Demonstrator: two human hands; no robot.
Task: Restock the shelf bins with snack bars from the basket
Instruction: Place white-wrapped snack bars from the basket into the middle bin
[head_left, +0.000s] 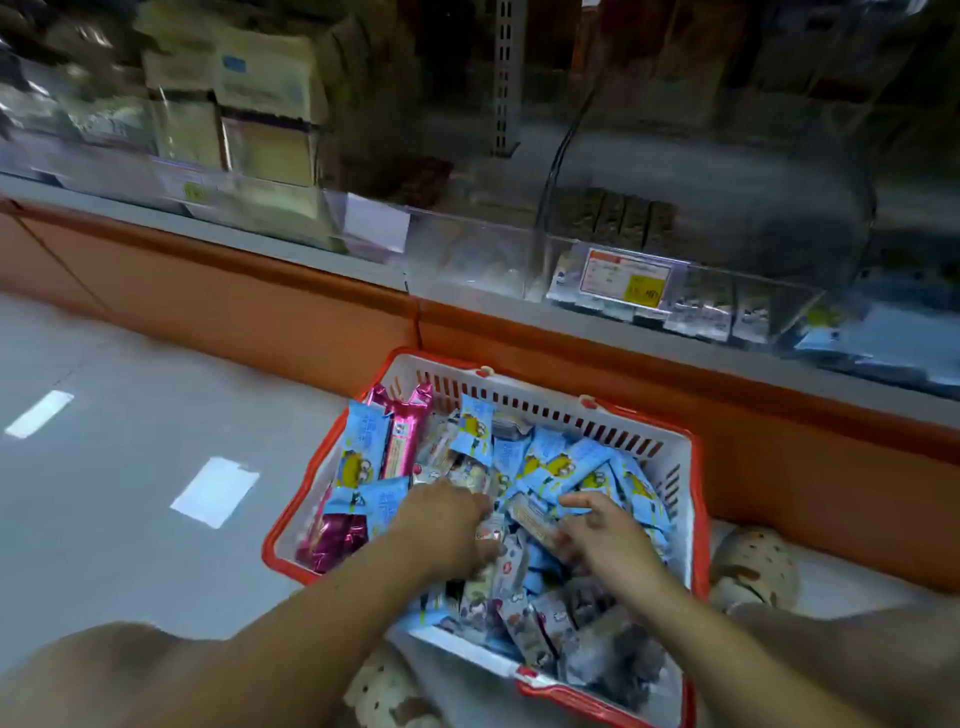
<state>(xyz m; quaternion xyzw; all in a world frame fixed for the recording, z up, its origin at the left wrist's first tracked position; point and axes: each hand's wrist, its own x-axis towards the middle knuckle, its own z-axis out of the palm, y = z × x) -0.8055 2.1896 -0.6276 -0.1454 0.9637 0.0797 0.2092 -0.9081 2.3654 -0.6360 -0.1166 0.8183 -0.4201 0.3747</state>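
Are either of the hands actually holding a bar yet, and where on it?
Cannot be told. Both the left hand and right hand are buried among snack bars in the basket; fingers hidden.

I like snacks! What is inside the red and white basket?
The red and white plastic basket holds light blue cartoon-wrapped snack bars and shiny pink ones. Both hands, left and right, dig in, covering whatever lies beneath.

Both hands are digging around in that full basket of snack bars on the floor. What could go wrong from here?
The basket is heaped with mixed wrappers: blue bars, pink bars and paler ones. With the left hand and right hand both buried in the pile, a wrong kind could get grabbed and land in the wrong clear shelf bin. Rummaging may also push bars over the rim onto the floor.
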